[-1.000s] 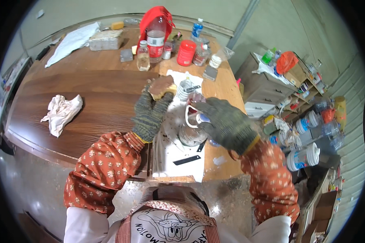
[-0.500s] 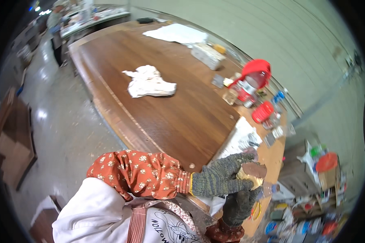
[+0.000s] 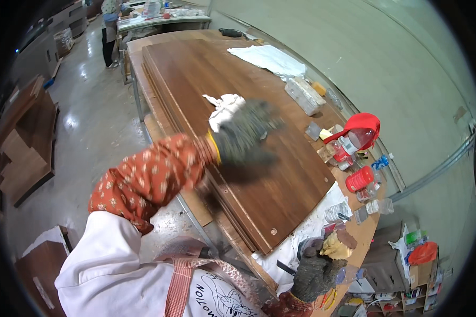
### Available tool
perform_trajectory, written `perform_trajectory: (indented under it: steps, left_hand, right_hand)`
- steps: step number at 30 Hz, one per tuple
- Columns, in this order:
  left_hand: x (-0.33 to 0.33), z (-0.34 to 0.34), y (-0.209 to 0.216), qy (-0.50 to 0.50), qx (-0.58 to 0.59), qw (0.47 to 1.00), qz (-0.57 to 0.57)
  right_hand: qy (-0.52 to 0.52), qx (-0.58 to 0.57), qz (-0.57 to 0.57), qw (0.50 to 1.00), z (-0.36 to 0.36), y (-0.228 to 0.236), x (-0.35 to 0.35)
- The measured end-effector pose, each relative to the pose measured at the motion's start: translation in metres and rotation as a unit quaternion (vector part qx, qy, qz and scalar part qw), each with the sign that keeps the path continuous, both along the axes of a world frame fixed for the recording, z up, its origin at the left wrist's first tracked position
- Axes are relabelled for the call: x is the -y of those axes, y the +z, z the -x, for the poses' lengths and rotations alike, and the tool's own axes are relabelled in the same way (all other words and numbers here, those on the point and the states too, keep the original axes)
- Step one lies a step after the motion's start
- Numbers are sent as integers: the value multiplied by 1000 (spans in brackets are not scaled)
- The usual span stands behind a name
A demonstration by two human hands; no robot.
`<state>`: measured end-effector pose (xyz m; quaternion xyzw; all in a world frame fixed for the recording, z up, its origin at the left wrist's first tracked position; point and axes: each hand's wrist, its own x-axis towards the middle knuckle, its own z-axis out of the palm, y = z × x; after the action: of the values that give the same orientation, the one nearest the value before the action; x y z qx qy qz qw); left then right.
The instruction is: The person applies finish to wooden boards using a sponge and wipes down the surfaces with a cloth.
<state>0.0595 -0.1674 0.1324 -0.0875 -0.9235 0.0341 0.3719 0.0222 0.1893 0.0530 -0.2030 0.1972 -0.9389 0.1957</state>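
My left hand (image 3: 248,134), in a grey knit glove with a yellow cuff edge, is over the dark brown wooden panel (image 3: 280,185). It is blurred, but its fingers look spread and nothing shows in them. A crumpled white cloth (image 3: 225,108) lies on the panel just beyond that hand, partly covered by it. At the lower right my right hand (image 3: 317,272), in a dark grey glove, is closed on a crumpled yellowish piece (image 3: 337,245) with a brown smear. A dark flat blade (image 3: 285,268) sticks out beside this glove; its other end is hidden.
Along the table's right side are a stone-like block (image 3: 305,96), a red-capped clear bottle (image 3: 354,140), a red jar (image 3: 359,179) and white paper (image 3: 301,240). Brown boards (image 3: 29,142) stand on the floor at left. Another person (image 3: 109,31) stands far back.
My left hand has moved away from the right hand, up and left over the panel toward the white cloth. The right hand keeps the yellowish piece. The view has shifted.
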Motion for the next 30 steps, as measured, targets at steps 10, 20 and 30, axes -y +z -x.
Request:
perform_trajectory:
  steps: [10, 20, 30]
  left_hand:
    - [7, 17, -22, 18, 154, 978, -137]
    - [-93, -75, -103, -100, 72, 989, -82]
    - [89, -114, -100, 46, 20, 998, -45]
  right_hand:
    - [-282, 10, -285, 916, -59, 29, 41]
    - [90, 111, -2, 990, -16, 8, 27]
    - [-206, 38, -367, 906, -131, 27, 112]
